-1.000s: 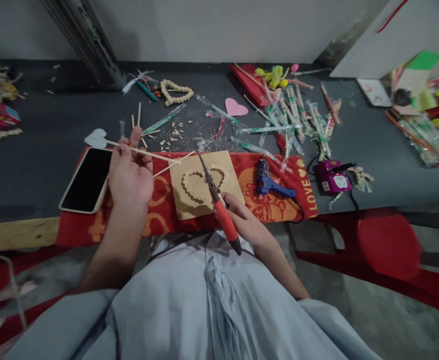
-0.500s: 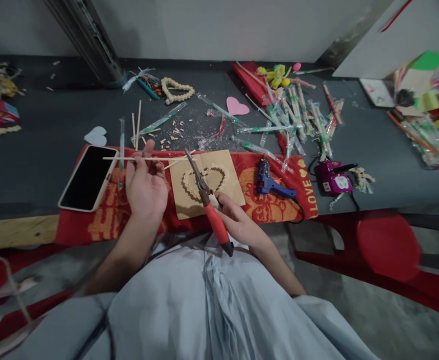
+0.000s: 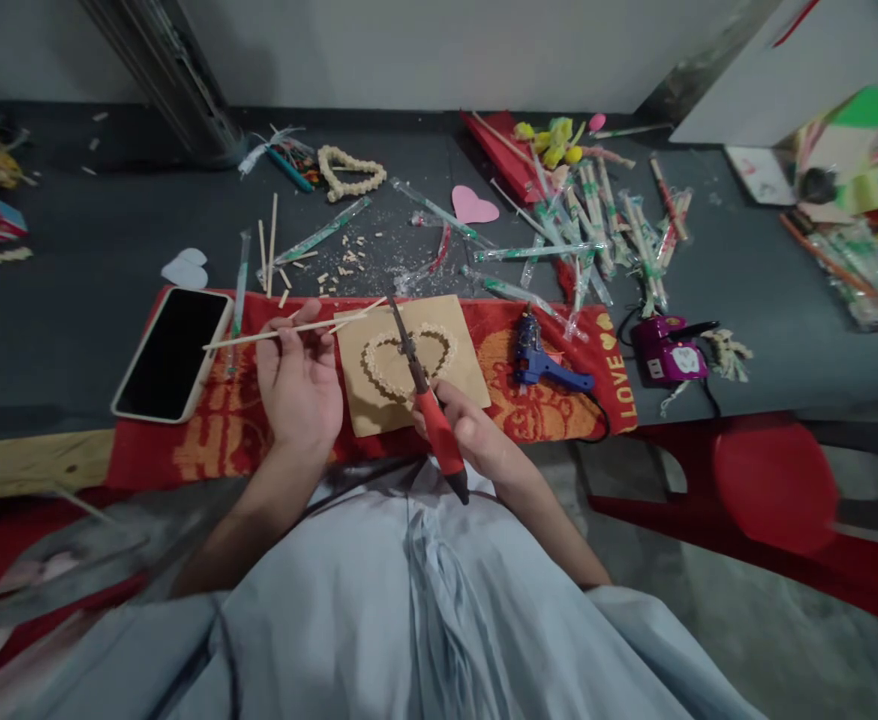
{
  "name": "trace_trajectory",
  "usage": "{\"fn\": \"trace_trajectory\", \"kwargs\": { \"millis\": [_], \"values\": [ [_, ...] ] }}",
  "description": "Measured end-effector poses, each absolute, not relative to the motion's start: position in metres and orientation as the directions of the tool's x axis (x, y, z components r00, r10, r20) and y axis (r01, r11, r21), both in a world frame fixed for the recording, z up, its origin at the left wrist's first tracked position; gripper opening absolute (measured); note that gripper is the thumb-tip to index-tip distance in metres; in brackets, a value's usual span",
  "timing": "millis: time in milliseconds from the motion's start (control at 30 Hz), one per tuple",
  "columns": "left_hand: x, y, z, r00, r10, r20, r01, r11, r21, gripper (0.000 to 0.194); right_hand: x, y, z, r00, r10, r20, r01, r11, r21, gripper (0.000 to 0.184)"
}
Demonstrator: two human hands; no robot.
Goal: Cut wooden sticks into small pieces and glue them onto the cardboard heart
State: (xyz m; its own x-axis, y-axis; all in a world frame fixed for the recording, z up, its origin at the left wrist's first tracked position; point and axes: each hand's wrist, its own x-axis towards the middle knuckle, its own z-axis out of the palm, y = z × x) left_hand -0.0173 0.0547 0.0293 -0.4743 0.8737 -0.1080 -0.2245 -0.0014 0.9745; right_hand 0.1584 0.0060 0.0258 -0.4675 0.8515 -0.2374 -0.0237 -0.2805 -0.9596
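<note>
A thin wooden stick (image 3: 259, 338) rests across the fingers of my left hand (image 3: 300, 385), which pinches it between thumb and fingers. Its right end reaches toward the long-nosed pliers (image 3: 439, 432), red-handled with dark jaws. My right hand (image 3: 473, 425) is wrapped round the pliers' handles, and the jaws point up and away from me. Beneath them lies a brown paper square (image 3: 364, 405) bearing a heart outline (image 3: 446, 352) built of small pale pieces. Whether the jaws touch the stick I cannot tell.
The square lies on a red towel (image 3: 206, 455) beside a phone (image 3: 173, 355) and a blue glue gun (image 3: 551, 372). Behind are cut stick bits (image 3: 349, 258), wrapped chopsticks (image 3: 589, 210), a beaded heart frame (image 3: 353, 185) and a pink paper heart (image 3: 475, 205). A purple device (image 3: 668, 350) stands right.
The stick has tilted, its right end now higher than its left. My right hand has shifted the pliers slightly right, and their handles look closer together.
</note>
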Motion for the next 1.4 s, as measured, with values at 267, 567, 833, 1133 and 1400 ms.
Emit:
{"fn": "trace_trajectory", "kwargs": {
  "millis": [267, 567, 833, 1133, 1400],
  "values": [
    [-0.024, 0.045, 0.029, -0.362, 0.928, -0.093, -0.167, 0.034, 0.985, 0.016, 0.161, 0.006, 0.034, -0.434, 0.852, -0.293, -0.093, -0.366, -0.926, 0.034],
    [-0.037, 0.024, 0.029, -0.05, 0.992, -0.118, -0.005, 0.118, 0.993, 0.019, 0.177, 0.002, 0.027, -0.406, 0.858, -0.314, 0.002, -0.343, -0.939, 0.036],
    [-0.042, 0.043, 0.021, 0.162, 0.923, 0.349, 0.76, -0.343, 0.552, 0.021, 0.18, 0.0, 0.027, -0.463, 0.812, -0.355, 0.158, -0.319, -0.935, 0.034],
    [-0.041, 0.041, 0.018, 0.222, 0.945, 0.241, 0.775, -0.321, 0.544, 0.026, 0.18, -0.003, 0.041, -0.48, 0.784, -0.393, 0.329, -0.255, -0.909, 0.032],
    [-0.048, 0.033, 0.019, 0.274, 0.933, 0.232, 0.783, -0.357, 0.51, 0.025, 0.17, -0.009, 0.052, -0.442, 0.763, -0.472, 0.452, -0.266, -0.852, 0.036]
  ]
}}
